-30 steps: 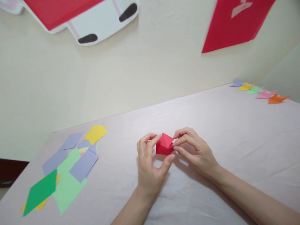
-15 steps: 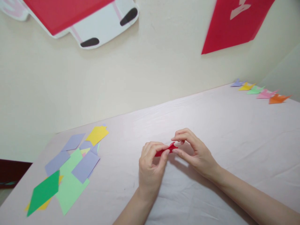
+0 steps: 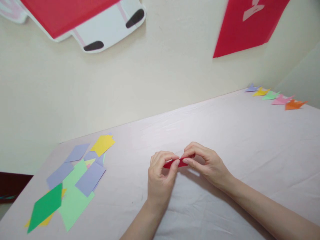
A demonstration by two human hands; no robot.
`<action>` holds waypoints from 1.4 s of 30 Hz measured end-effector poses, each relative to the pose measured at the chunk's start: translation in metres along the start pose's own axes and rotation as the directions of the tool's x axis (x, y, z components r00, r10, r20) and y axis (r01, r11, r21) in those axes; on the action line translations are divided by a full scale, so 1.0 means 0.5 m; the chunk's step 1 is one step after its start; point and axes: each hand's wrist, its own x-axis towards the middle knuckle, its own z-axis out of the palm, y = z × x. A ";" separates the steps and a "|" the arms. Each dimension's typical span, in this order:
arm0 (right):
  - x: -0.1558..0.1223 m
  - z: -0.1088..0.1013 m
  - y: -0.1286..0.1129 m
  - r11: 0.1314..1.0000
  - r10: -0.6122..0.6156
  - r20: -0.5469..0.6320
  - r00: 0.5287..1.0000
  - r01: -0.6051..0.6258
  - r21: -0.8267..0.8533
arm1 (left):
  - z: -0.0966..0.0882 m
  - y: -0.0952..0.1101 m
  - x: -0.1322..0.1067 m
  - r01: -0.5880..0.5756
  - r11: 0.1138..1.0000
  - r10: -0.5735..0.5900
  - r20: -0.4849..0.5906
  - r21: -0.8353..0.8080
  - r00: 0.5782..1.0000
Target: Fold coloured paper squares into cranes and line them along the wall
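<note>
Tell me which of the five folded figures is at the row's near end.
The orange figure; the pink one, green one, yellow one and lilac one sit farther back.

I'm seeing red on the folded paper [image 3: 181,163], deep green on one sheet [image 3: 45,207], and pale strokes [image 3: 253,12] on the red poster [image 3: 246,35].

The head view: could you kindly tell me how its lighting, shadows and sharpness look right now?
In the head view, the light is soft, with a pale sheen on the cloth beyond the hands; in the head view, a shadow runs below the right hand and forearm; also in the head view, the small folded papers look slightly soft.
</note>
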 end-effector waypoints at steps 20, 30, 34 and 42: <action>-0.002 -0.003 -0.017 0.748 -0.360 0.113 0.926 0.359 -0.559 | 0.022 0.012 -0.014 0.252 0.965 -0.247 0.075 -0.072 0.966; -0.008 -0.009 -0.007 0.752 -0.324 -0.021 0.946 0.244 -0.612 | -0.011 0.000 0.006 -0.059 0.958 0.011 0.168 0.282 0.986; -0.007 -0.008 -0.009 0.741 -0.330 -0.011 0.944 0.252 -0.623 | -0.014 0.001 0.006 -0.131 0.929 0.068 0.189 0.347 0.980; -0.003 -0.010 -0.006 0.811 -0.285 0.003 0.958 0.243 -0.532 | -0.012 0.001 0.007 -0.096 0.972 0.064 0.151 0.213 0.986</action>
